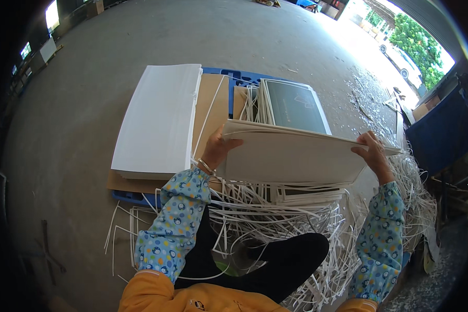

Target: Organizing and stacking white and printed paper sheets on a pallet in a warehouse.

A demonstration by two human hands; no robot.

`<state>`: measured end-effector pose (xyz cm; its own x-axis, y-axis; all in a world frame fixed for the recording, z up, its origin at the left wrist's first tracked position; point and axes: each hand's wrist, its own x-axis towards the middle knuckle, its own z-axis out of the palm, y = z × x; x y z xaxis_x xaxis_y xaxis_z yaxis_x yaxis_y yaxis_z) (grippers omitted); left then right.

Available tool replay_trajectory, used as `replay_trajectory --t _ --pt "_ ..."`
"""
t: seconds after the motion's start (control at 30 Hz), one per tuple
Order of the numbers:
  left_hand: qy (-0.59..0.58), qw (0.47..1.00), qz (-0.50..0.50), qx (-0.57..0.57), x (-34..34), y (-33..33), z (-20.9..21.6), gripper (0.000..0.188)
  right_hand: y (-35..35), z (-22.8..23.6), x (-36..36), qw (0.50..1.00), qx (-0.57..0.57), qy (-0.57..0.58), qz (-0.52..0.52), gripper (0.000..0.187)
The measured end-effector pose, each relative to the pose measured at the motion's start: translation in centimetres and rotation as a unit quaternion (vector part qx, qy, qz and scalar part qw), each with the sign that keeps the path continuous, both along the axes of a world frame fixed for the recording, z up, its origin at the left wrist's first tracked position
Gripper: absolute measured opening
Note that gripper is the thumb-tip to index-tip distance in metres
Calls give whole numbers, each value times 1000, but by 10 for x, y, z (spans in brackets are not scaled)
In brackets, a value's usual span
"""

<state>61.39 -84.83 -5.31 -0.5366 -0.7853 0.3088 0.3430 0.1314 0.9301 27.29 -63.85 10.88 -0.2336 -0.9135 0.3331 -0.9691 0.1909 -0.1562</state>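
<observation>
Between my hands a few large cardboard sheets (296,156) are held up on edge, their pale grey-white faces tilted toward me. My left hand (219,147) grips their left end, thumb on the near face. At the right end my right hand (372,153) pinches the top edge, fingers over the far side. Just beyond the sheets lies a stack of dark grey-green printed boards (296,104), partly hidden by what I hold. To the left of my left hand stands a tall, neat stack of white sheets (158,117).
A blue pallet (218,71) with brown cardboard (211,99) lies under the stacks. Tangled white paper strips (275,221) heap around my legs and to the right. A dark blue bin (442,130) stands at the right. Concrete floor (192,31) stretches beyond toward a bright doorway.
</observation>
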Motion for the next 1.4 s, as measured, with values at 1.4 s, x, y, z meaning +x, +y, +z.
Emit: replay_trajectory --t 1.4 --pt "71 990 -52 111 -6 10 7 33 -47 -28 72 981 -92 146 89 31"
